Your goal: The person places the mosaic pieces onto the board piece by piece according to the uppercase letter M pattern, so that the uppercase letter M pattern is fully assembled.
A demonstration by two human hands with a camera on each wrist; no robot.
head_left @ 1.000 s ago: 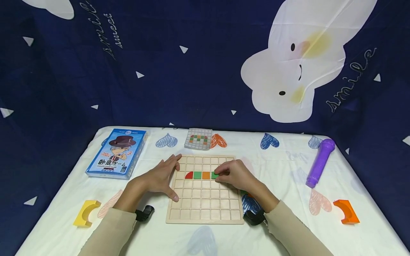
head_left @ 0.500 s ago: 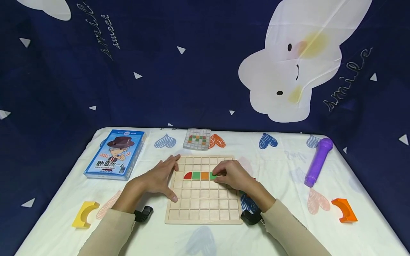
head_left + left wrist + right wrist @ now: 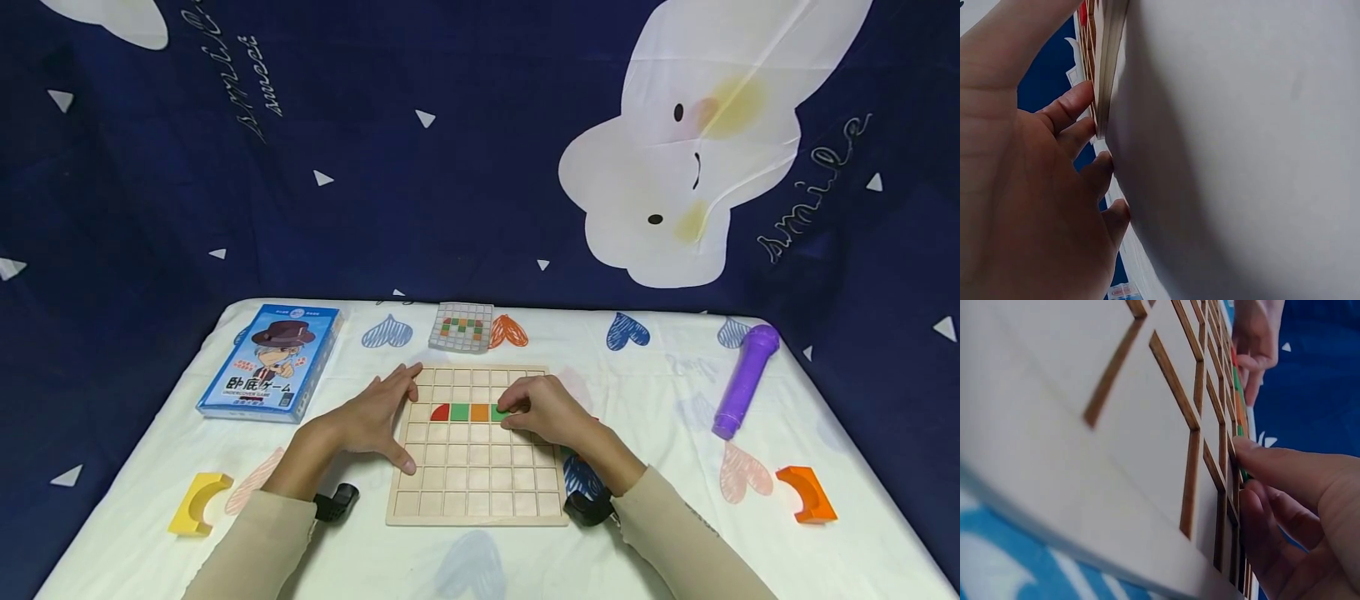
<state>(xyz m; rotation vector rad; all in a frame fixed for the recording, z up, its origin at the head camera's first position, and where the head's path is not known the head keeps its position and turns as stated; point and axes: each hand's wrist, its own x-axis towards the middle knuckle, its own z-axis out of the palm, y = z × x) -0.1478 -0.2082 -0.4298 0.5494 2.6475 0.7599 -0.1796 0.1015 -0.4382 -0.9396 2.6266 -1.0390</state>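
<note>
While pinching a green tile (image 3: 498,412) with thumb and fingers of the right hand (image 3: 551,412), spans the left edge of a wooden grid board (image 3: 476,479) with the left hand (image 3: 367,417), thumb spread wide from the fingers. Touches the frame with the left thumb at the nearer part of that edge, with fingertips farther up toward the far left corner. In the left wrist view, two fingertips at the board's edge. Right hand narrow, drawn to a pinch, its forearm crossing the board's right edge.

Pinched tile at the right end of a short run, in the third row of cells from the far side. Left to right there: red rounded tile (image 3: 440,412), second green tile (image 3: 459,412), orange tile (image 3: 480,412), then the pinched one. Cannot tell whether fully seated in its cell, being partly covered by fingers.

Beyond the board, near the table's far edge: small card (image 3: 461,337) printed with a grid and coloured pattern. To its left, blue box (image 3: 266,358) lying flat, hatted cartoon figure on top. Nearer, by the left sleeve (image 3: 262,533), yellow arch block (image 3: 197,506). Far right, purple microphone-shaped thing (image 3: 746,382), lying slanted; nearer, orange arch block (image 3: 810,496). On each wrist, a black device (image 3: 337,502). Over the table, white cloth (image 3: 652,392) printed with hearts; behind, dark blue hanging (image 3: 465,208) with white cloud figure and small triangles.
</note>
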